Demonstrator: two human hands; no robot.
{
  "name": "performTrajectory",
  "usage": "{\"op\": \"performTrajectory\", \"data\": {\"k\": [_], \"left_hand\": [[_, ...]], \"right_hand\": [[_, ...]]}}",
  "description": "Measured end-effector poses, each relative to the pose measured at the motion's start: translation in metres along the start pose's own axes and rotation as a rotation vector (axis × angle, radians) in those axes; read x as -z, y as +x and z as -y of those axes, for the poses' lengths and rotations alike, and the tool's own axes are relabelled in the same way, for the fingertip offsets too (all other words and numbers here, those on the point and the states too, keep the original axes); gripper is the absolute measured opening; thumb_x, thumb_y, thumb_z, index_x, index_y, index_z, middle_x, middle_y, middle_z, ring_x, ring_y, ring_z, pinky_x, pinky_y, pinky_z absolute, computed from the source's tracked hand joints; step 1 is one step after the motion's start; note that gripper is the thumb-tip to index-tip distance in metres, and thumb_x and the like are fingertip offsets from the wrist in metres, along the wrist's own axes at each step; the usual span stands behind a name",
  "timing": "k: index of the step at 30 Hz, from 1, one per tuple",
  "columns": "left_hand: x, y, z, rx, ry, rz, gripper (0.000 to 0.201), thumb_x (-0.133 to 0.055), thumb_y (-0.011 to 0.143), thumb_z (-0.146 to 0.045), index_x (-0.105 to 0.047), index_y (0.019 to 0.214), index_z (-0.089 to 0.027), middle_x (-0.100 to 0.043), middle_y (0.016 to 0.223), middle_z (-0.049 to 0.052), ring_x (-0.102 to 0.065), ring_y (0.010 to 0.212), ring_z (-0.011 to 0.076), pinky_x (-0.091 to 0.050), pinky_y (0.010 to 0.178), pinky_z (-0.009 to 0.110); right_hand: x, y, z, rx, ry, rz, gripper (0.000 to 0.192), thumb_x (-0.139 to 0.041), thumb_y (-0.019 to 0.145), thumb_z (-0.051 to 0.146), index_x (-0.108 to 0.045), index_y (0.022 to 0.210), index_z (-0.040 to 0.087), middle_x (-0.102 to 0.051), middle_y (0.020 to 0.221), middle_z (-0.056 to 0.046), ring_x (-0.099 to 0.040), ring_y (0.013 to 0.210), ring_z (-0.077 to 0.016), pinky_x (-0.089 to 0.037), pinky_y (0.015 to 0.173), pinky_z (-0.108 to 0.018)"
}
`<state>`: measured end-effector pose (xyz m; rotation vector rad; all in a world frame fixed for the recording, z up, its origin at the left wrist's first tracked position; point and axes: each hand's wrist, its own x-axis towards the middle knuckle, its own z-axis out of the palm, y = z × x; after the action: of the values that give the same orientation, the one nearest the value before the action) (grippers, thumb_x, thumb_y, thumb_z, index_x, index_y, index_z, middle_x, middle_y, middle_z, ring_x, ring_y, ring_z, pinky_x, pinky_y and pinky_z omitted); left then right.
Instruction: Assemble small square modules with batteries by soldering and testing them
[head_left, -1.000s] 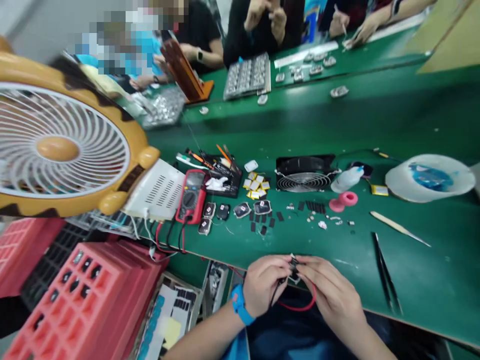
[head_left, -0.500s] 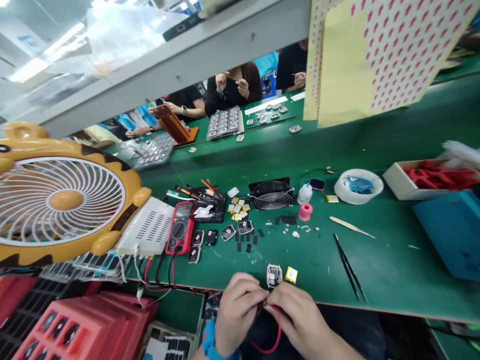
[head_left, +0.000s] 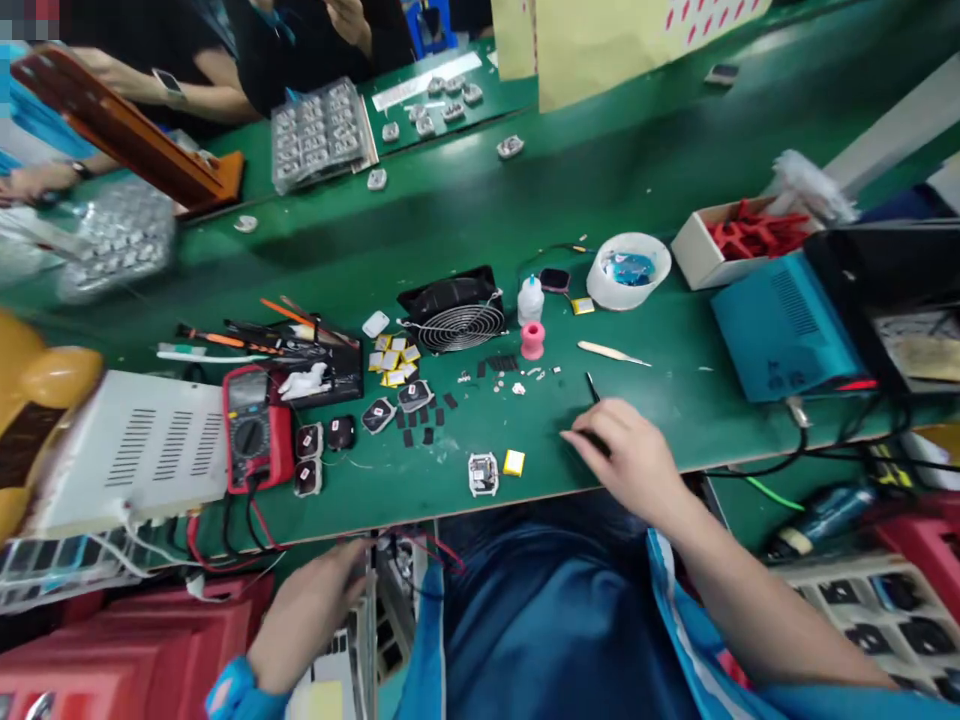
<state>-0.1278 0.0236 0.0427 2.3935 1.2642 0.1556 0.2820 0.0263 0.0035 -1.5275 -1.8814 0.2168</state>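
At the green table (head_left: 420,475), both hands have been moved apart since the earlier frame: the right hand (head_left: 631,457) has been brought to the black tweezers (head_left: 592,387), the left hand (head_left: 319,597) below the table edge. Right fingers are curled over the tweezers; whether these are gripped cannot be told, nor whether anything is held in the left fingers. Left of the right fingertips, an open watch case (head_left: 484,475) is placed, a yellow battery (head_left: 514,462) set between.
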Motion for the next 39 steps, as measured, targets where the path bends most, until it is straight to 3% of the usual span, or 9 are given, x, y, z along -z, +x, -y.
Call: {"op": "performTrajectory", "data": {"k": [2,5,8,10,13,19,26,33,39], "left_hand": [[0.005,0.011,-0.011,0.007,-0.051,0.025,0.036,-0.058,0.098,-0.033,-0.058,0.063,-0.023,-0.055,0.047,-0.006,-0.053,0.037,0.0137,-0.037,0.037,0.024],[-0.002,0.042,-0.039,-0.052,-0.159,-0.152,0.049,-0.061,0.100,-0.031,-0.045,0.055,-0.020,-0.045,0.049,-0.006,-0.045,0.042,0.0098,-0.036,0.043,0.023],[-0.024,0.076,-0.060,-0.108,-0.263,-0.304,0.012,-0.071,0.093,-0.028,-0.068,0.100,-0.019,-0.072,0.093,0.004,-0.069,0.085,0.0176,-0.056,0.075,0.028],[-0.040,0.091,-0.066,-0.164,-0.261,-0.243,0.042,-0.069,0.094,-0.024,-0.059,0.134,-0.020,-0.068,0.128,0.012,-0.064,0.120,0.0252,-0.054,0.100,0.040],[-0.057,0.102,-0.067,-0.211,-0.263,-0.164,0.054,-0.063,0.094,-0.016,-0.050,0.146,-0.024,-0.066,0.133,0.010,-0.060,0.125,0.0260,-0.049,0.107,0.046],[-0.069,0.098,-0.070,-0.136,-0.174,-0.239,0.056,-0.074,0.093,-0.037,-0.054,0.143,-0.024,-0.066,0.110,0.007,-0.061,0.101,0.0244,-0.050,0.089,0.039],[-0.077,0.091,-0.074,-0.124,-0.155,-0.376,0.048,-0.079,0.084,-0.055,-0.062,0.114,-0.021,-0.067,0.097,0.005,-0.062,0.098,0.0245,-0.048,0.087,0.039],[-0.064,0.089,-0.063,-0.161,-0.304,-0.241,0.026,-0.077,0.090,-0.029,-0.053,0.084,-0.021,-0.074,0.121,0.010,-0.064,0.120,0.0261,-0.051,0.098,0.044],[-0.062,0.090,-0.061,-0.193,-0.308,-0.240,0.030,-0.076,0.091,-0.025,-0.049,0.078,-0.021,-0.076,0.119,0.008,-0.065,0.119,0.0249,-0.051,0.098,0.043]], "right_hand": [[0.007,-0.001,-0.014,-0.115,-0.195,-0.005,0.026,-0.057,0.101,0.041,-0.062,0.088,0.020,-0.062,0.080,-0.006,-0.058,0.073,-0.0213,-0.045,0.064,-0.032],[0.014,-0.004,-0.026,-0.228,-0.405,0.062,0.030,-0.057,0.099,0.047,-0.060,0.085,0.020,-0.060,0.075,-0.005,-0.053,0.067,-0.0215,-0.033,0.058,-0.032],[0.021,-0.004,-0.032,-0.240,-0.454,0.133,0.027,-0.055,0.098,0.040,-0.057,0.078,0.022,-0.057,0.070,-0.004,-0.051,0.065,-0.0210,-0.030,0.057,-0.033],[0.026,-0.003,-0.033,-0.218,-0.429,0.130,0.024,-0.055,0.099,0.036,-0.058,0.079,0.022,-0.058,0.072,-0.005,-0.053,0.067,-0.0219,-0.033,0.059,-0.033],[0.026,-0.002,-0.023,-0.150,-0.339,0.061,0.015,-0.059,0.099,0.033,-0.062,0.091,0.020,-0.065,0.087,-0.009,-0.059,0.081,-0.0254,-0.044,0.068,-0.036],[-0.011,-0.001,0.020,0.171,0.095,0.275,0.015,-0.061,0.099,0.026,-0.064,0.112,0.019,-0.069,0.108,-0.012,-0.060,0.095,-0.0252,-0.051,0.082,-0.040],[-0.043,0.011,0.033,0.246,0.050,0.323,0.020,-0.051,0.104,0.021,-0.071,0.105,0.017,-0.069,0.109,-0.013,-0.054,0.091,-0.0235,-0.047,0.077,-0.038],[-0.024,0.011,0.019,0.184,0.124,0.239,0.016,-0.055,0.102,0.020,-0.067,0.113,0.020,-0.068,0.113,-0.012,-0.062,0.100,-0.0245,-0.054,0.085,-0.041],[0.015,0.009,-0.025,-0.080,-0.184,0.068,0.018,-0.070,0.093,0.037,-0.067,0.101,0.020,-0.067,0.098,-0.012,-0.063,0.092,-0.0293,-0.052,0.077,-0.043]]}}
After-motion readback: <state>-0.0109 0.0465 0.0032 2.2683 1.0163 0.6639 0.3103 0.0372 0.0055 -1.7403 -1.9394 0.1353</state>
